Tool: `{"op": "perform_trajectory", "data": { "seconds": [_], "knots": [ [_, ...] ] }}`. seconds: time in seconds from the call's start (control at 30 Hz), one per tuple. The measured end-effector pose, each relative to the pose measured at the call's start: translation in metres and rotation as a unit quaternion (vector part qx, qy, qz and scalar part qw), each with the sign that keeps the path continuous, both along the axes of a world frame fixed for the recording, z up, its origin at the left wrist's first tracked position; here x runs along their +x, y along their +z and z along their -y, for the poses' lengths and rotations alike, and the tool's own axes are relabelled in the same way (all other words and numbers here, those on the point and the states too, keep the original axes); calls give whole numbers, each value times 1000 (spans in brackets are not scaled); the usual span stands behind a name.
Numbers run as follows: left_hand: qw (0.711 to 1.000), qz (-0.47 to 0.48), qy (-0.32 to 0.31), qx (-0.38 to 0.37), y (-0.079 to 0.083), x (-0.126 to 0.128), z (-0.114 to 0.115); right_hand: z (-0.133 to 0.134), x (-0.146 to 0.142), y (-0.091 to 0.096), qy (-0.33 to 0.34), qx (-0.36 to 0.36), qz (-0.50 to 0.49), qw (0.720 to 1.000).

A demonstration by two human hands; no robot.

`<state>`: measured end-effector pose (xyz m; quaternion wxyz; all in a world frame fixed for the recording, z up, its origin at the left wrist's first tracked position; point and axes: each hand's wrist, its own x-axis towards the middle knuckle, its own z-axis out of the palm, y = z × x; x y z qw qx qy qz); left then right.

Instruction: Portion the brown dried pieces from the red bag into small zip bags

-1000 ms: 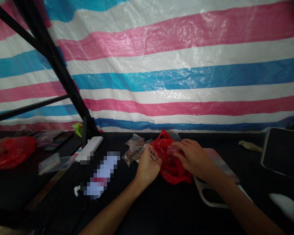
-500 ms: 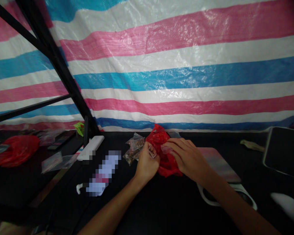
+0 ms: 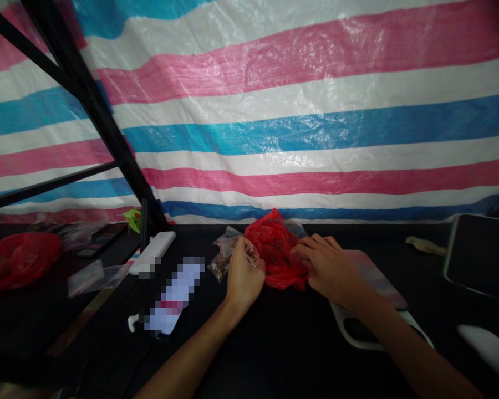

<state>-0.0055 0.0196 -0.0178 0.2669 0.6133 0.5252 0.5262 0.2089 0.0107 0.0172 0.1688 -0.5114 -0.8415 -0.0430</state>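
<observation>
My left hand (image 3: 245,274) stands at the table's middle, its fingers pinching a small clear plastic bag (image 3: 251,254). Behind it lie several clear bags of brown granular contents (image 3: 223,255), partly hidden by that hand. A crumpled red plastic bag (image 3: 274,249) sits between my hands, touching both. My right hand (image 3: 328,266) presses its curled fingers against the bag's right side.
A striped pink, white and blue tarpaulin (image 3: 299,122) hangs behind the black table (image 3: 274,354). A black metal frame (image 3: 95,122) stands at left. Nearby lie a white oblong box (image 3: 156,252), a pixelated package (image 3: 174,296), another red bag (image 3: 20,263), a white mouse (image 3: 490,349) and a dark tray (image 3: 480,257).
The red bag has bunched tighter and shifted left. My left hand has moved left toward the clear bags, and my right hand has drawn back to the bag's right side.
</observation>
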Motion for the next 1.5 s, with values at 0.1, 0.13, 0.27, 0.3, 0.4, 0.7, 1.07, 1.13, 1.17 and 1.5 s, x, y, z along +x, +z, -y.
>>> {"op": "perform_trajectory", "data": {
  "seconds": [0.1,0.13,0.27,0.3,0.4,0.7,1.07,1.13,1.17,1.5],
  "knots": [
    [999,-36,-16,12,0,3,3,1,-3,0,2,20,-38,999],
    [998,-48,-23,14,0,4,5,2,-5,-1,5,24,-51,998],
    [996,-84,-23,27,1,6,9,2,-8,-3,24,-9,-54,998],
    [995,-90,-14,33,2,6,9,2,-7,-4,22,-22,-46,998],
    [994,-103,12,45,3,5,10,0,-4,-6,5,-47,-24,999],
    [993,29,-103,-44,-6,12,6,1,-6,-11,2,-73,-14,997],
    [978,145,-126,-78,-6,13,2,2,-5,-9,21,-54,-38,998],
    [976,148,-146,-71,-8,13,2,2,-5,-8,22,-43,-46,998],
    [972,156,-159,-71,-9,14,2,3,-6,-8,25,-40,-43,998],
    [959,200,-173,-97,-4,16,6,4,-13,-20,40,-89,-48,994]
  ]
}}
